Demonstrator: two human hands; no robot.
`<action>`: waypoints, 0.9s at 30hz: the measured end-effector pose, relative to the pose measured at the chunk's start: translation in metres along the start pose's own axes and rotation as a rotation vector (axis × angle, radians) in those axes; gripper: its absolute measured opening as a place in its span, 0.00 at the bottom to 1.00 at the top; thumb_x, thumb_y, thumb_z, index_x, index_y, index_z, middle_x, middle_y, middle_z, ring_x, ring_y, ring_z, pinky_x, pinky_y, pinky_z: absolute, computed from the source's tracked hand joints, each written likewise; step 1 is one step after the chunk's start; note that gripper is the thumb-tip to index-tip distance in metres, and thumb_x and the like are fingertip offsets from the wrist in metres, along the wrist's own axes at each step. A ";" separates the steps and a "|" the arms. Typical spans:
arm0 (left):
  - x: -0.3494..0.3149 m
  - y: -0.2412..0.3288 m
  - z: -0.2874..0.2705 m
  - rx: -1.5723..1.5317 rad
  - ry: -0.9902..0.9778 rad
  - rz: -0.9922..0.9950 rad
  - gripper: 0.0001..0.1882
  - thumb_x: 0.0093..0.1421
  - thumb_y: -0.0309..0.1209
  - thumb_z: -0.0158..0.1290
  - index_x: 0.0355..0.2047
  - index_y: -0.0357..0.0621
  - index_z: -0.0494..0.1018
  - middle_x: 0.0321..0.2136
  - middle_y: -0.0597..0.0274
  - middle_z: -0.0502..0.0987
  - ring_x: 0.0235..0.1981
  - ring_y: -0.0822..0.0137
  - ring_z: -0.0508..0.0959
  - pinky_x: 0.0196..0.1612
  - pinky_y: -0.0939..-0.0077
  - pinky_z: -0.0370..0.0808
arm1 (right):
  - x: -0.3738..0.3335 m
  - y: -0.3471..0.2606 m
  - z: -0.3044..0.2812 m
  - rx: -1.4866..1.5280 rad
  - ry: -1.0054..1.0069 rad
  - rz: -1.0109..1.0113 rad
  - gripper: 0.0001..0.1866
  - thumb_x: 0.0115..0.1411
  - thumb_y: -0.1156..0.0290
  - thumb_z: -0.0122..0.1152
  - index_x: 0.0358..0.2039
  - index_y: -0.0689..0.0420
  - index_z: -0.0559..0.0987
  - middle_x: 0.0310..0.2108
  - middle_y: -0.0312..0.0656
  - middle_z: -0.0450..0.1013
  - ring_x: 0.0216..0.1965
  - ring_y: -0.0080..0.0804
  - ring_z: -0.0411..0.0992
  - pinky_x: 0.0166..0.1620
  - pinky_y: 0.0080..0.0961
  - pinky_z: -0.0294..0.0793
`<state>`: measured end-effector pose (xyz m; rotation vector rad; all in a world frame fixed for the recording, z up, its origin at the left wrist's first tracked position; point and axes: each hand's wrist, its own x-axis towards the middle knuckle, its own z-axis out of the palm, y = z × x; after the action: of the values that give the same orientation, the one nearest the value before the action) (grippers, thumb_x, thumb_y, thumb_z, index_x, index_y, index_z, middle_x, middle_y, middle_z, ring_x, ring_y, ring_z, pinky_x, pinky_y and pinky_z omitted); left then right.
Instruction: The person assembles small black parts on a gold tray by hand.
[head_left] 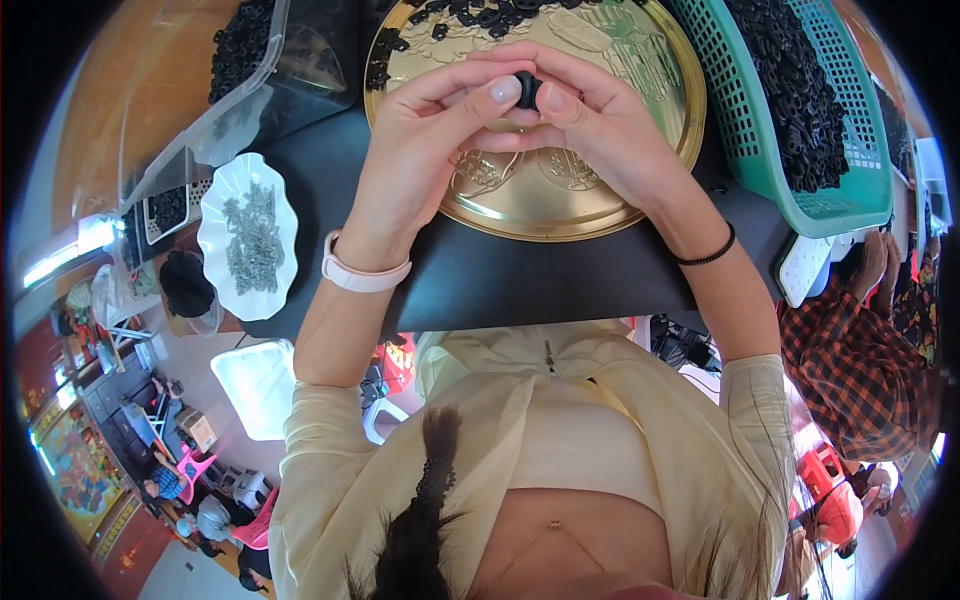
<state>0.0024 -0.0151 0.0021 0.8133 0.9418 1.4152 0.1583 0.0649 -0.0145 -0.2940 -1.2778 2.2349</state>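
Note:
Between my two hands is a small rounded black part [528, 90], pinched by both thumbs and fingertips over a round gold tray [545, 222]. My left hand [445, 115] closes on its left side and my right hand [597, 115] on its right. Fingers cover much of the part, so its exact kind does not show. Several loose black pieces [490, 18] lie along the tray's far edge. To the left, a white scalloped dish [210, 235] holds a heap of small clear or grey pieces [254, 240].
A green basket [815, 215] full of black parts [785, 90] stands at the right. At the far left is a clear plastic bin [270, 65] with black parts. The dark table's edge [560, 300] runs near my body. Another person's checked sleeve [850, 360] is at the right.

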 end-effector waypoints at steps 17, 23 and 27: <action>0.010 0.005 0.010 0.163 0.171 0.036 0.13 0.61 0.33 0.53 0.42 0.39 0.75 0.34 0.56 0.79 0.33 0.68 0.81 0.30 0.81 0.78 | -0.005 -0.013 0.019 -0.469 0.389 -0.116 0.13 0.63 0.68 0.53 0.46 0.58 0.77 0.33 0.36 0.77 0.35 0.17 0.74 0.41 0.17 0.76; 0.037 0.007 -0.040 1.267 0.400 0.450 0.11 0.61 0.35 0.52 0.38 0.42 0.77 0.32 0.56 0.79 0.29 0.73 0.80 0.26 0.79 0.75 | -0.008 -0.098 -0.013 -0.986 1.338 -0.466 0.14 0.61 0.76 0.53 0.47 0.62 0.74 0.44 0.39 0.74 0.44 0.26 0.72 0.49 0.20 0.69; 0.042 -0.003 -0.049 1.665 0.389 0.673 0.12 0.59 0.34 0.53 0.40 0.43 0.77 0.33 0.60 0.79 0.28 0.63 0.78 0.31 0.75 0.74 | -0.010 -0.088 -0.001 -1.883 0.972 -1.147 0.15 0.61 0.77 0.53 0.49 0.62 0.73 0.48 0.45 0.72 0.50 0.35 0.70 0.54 0.28 0.67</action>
<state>-0.0433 0.0227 -0.0243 2.2484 2.3498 1.0623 0.1975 0.0951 0.0588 -0.7974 -1.6973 -0.4967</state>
